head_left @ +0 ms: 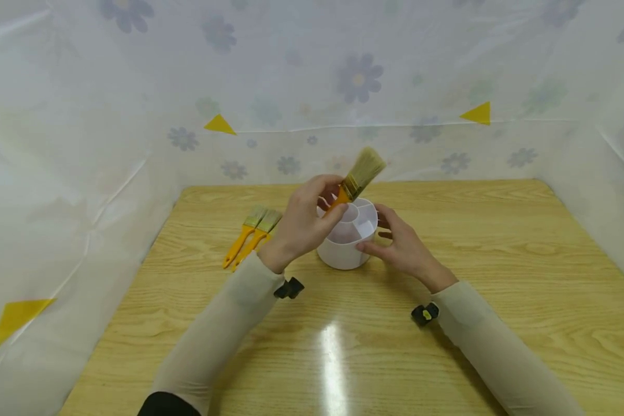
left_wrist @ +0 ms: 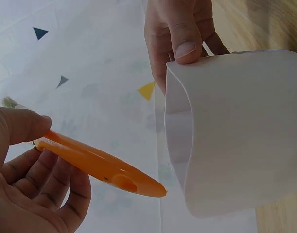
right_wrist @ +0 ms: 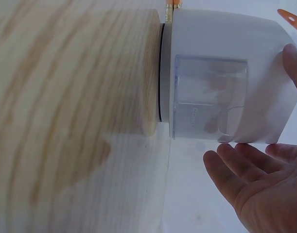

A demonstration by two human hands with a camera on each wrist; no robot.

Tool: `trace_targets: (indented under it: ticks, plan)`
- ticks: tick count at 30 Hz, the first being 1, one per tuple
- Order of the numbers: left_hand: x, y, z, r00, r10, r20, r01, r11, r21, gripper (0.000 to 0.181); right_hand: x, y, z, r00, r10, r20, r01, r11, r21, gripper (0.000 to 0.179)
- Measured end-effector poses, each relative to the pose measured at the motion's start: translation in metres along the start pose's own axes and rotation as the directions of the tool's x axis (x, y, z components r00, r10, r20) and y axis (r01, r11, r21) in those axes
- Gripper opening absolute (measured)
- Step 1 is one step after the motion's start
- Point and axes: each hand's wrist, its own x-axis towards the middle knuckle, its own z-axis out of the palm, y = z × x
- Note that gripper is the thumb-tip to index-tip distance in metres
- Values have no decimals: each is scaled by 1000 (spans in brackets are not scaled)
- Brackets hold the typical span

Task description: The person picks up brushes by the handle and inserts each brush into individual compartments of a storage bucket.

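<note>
My left hand (head_left: 304, 222) pinches a paintbrush (head_left: 363, 173) between thumb and fingers, near where the handle meets the ferrule. Its pale bristles point up and to the right, while the orange handle (left_wrist: 104, 165) tilts down toward the mouth of a white desk organizer (head_left: 340, 255). This round, divided organizer stands on the table with its open top up. My right hand (head_left: 403, 248) holds its right side, thumb on the near wall and fingers round the far side. A clear plastic panel (right_wrist: 211, 80) shows on the organizer's wall in the right wrist view.
Left of the organizer, several more orange-handled paintbrushes (head_left: 245, 237) lie on the wooden table (head_left: 395, 358), partly hidden behind my left hand. A flower-patterned plastic sheet (head_left: 312, 75) with yellow triangles encloses the table at the back and sides.
</note>
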Motion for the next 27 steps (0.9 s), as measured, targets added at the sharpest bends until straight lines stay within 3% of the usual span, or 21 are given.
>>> trace_targets:
  ticks: [4,13,23,27]
  plan:
    - [3,-1,3,1000,-4,-1,4,1000,-22,36,2,10,1,1000,-9,2,9,1000,1,86]
    - [4,-4,9,1000,-3,-12,3,998,-66,35,2,10,1,1000,-13,3,13,1000,11,85]
    - [3,-10,13,1000,-17,7,17,996,-86,37,-6,-26,-4,1000,-7,18,7,999,33,81]
    - [5,-10,12,1000,-1,14,3,997,-80,37,-8,-30,-4,1000,0,23,-1,1000,23,81]
